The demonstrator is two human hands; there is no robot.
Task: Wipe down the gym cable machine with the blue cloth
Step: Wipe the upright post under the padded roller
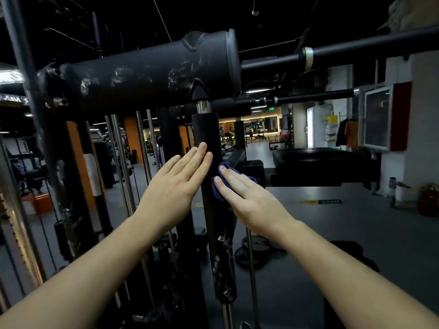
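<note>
Head view: right hand [247,198], fingers flat, presses blue cloth [219,186] onto the black post [209,138], mid-wipe. Left hand [175,181], fingers straight, braces the post's other side. Next, prob: slide cloth along the post w/ steady pressure.

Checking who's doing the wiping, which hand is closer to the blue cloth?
Right. The right hand presses the blue cloth against the black post; the left hand lies flat on the post's other side, off the cloth.
</note>
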